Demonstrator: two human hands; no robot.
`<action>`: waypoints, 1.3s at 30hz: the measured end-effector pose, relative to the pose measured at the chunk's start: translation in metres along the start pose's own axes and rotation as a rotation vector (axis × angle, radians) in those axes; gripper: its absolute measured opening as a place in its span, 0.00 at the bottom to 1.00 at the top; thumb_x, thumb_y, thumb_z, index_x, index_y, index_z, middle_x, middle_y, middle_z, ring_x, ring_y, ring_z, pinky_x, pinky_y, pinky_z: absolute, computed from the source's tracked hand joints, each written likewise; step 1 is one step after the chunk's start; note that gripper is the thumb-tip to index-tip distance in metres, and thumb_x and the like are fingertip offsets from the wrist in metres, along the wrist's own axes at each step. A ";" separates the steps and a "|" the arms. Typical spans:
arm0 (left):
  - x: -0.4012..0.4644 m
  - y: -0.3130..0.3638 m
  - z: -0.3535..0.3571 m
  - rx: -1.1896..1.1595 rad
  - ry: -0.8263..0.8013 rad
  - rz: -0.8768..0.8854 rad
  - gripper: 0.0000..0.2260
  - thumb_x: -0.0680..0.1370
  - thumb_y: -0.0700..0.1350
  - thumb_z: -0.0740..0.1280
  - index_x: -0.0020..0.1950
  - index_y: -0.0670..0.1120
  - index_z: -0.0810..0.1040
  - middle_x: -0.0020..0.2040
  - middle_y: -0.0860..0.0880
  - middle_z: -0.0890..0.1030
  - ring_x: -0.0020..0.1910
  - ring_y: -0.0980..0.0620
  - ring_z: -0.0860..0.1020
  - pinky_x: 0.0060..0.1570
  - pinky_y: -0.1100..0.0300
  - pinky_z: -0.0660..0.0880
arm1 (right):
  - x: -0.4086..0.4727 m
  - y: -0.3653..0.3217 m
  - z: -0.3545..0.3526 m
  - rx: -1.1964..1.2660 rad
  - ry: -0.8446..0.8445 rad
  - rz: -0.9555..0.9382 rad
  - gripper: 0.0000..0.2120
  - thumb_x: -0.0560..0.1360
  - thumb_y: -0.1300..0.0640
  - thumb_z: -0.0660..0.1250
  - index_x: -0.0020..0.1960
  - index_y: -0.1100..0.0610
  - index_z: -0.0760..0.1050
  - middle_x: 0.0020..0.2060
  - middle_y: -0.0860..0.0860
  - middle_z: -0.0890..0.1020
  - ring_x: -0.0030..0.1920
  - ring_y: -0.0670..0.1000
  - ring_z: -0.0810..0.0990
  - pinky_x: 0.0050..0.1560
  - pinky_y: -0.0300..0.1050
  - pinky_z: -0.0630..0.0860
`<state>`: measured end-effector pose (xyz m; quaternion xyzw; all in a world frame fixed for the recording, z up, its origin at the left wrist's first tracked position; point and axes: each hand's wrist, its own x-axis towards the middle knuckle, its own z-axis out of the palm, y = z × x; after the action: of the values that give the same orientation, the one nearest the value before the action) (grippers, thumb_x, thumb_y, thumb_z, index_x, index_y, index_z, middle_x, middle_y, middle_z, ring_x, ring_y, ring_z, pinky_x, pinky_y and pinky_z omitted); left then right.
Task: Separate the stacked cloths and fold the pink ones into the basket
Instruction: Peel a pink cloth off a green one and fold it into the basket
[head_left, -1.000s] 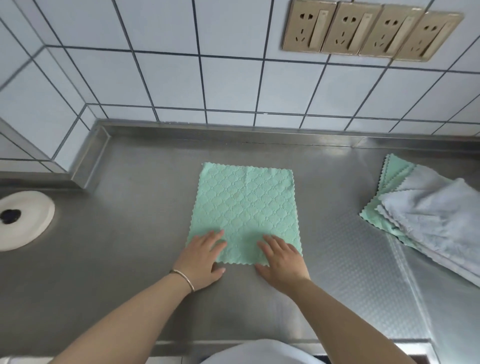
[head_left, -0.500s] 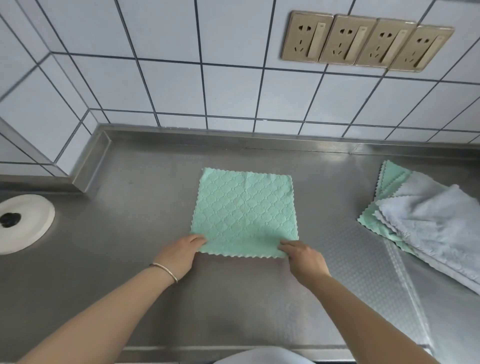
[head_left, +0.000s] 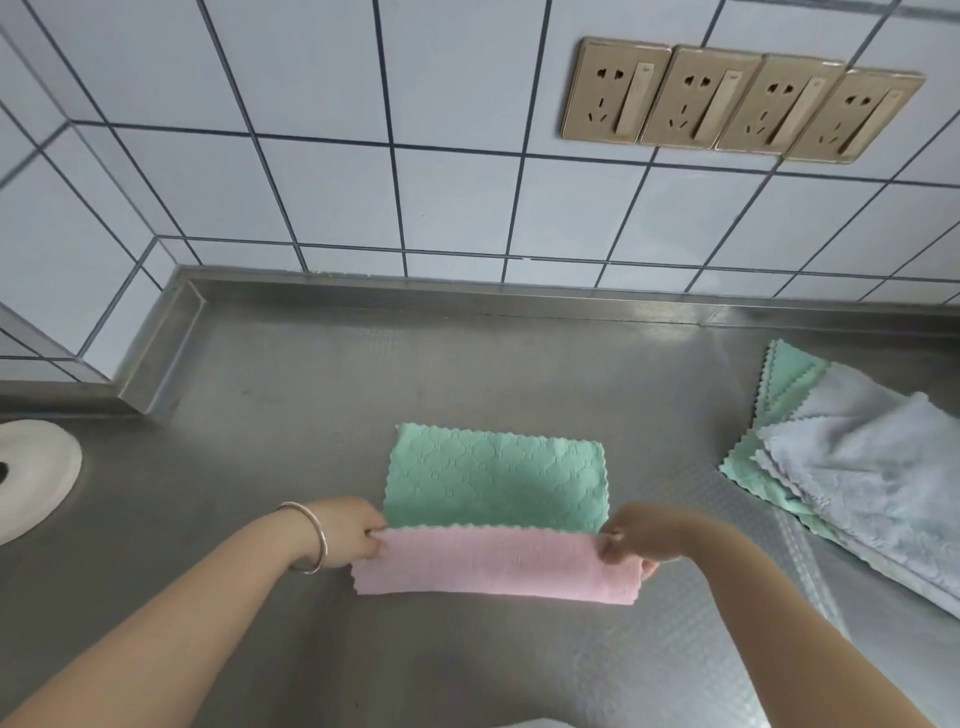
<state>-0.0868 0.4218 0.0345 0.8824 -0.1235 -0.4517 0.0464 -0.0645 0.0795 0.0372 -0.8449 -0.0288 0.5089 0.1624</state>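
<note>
Cloth (head_left: 493, 540) at lower centre of the frame is now lifted at its near edge and shows a pink underside; a second ago it lay flat and green. The left hand (head_left: 353, 532) and right hand (head_left: 631, 545) each pinch one near corner. Probably folding begins. Farther right, the stack (head_left: 852, 462) is cut off; no basket is visible.

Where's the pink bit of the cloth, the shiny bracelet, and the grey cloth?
Pink cloth flap (head_left: 493, 569), head view, middle.
Silver metal bracelet (head_left: 318, 535), head view, band on wrist.
Fluffy grey cloth (head_left: 883, 467), head view, top surface.
</note>
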 end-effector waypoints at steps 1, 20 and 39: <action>0.004 -0.002 -0.005 -0.054 0.031 -0.016 0.14 0.79 0.47 0.58 0.34 0.47 0.63 0.31 0.52 0.65 0.30 0.54 0.63 0.29 0.62 0.57 | 0.002 0.002 -0.004 0.087 0.034 0.004 0.15 0.78 0.56 0.62 0.63 0.60 0.74 0.53 0.51 0.78 0.48 0.50 0.81 0.42 0.35 0.79; 0.085 0.004 -0.030 -0.894 0.634 -0.374 0.02 0.74 0.45 0.65 0.42 0.48 0.73 0.40 0.46 0.77 0.40 0.47 0.73 0.42 0.57 0.70 | 0.069 -0.001 -0.016 0.626 0.646 0.141 0.13 0.77 0.59 0.62 0.50 0.69 0.77 0.37 0.56 0.73 0.38 0.51 0.69 0.33 0.44 0.62; 0.098 0.007 -0.020 -0.923 0.762 -0.481 0.10 0.75 0.45 0.66 0.36 0.43 0.70 0.38 0.43 0.75 0.39 0.44 0.72 0.40 0.58 0.66 | 0.077 -0.004 -0.010 0.579 0.746 0.194 0.16 0.79 0.58 0.57 0.32 0.58 0.64 0.27 0.51 0.68 0.29 0.48 0.64 0.29 0.42 0.59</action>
<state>-0.0174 0.3888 -0.0294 0.8733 0.3099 -0.1112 0.3592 -0.0187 0.0974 -0.0229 -0.8886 0.2532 0.1709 0.3423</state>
